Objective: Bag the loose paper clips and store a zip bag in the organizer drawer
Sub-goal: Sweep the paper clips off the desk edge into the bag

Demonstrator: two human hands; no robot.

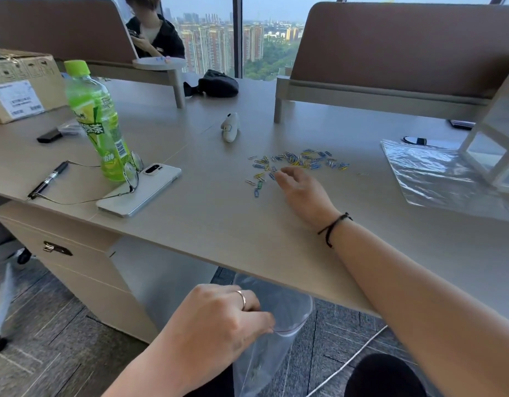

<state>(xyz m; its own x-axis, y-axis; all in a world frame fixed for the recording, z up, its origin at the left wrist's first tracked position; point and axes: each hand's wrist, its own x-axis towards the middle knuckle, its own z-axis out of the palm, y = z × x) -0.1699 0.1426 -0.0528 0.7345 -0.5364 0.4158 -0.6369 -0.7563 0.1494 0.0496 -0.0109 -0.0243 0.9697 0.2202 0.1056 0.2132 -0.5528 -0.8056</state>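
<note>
Several loose coloured paper clips [297, 162] lie scattered on the desk [207, 224] in the middle of the head view. My right hand [300, 186] rests on the desk at the near edge of the clips, fingers curled among them. Below the desk's front edge my left hand [219, 325] pinches the rim of a clear zip bag [272, 339], which hangs open with a few clips inside. A white organizer with drawers [497, 138] stands at the right edge, on top of more clear zip bags [431, 176].
A green tea bottle [97, 118], glasses, a white phone [138, 190] and a pen [47, 180] sit at the left. A cardboard box [21, 84] is far left, a white device [230, 127] behind the clips. Another person sits beyond the divider.
</note>
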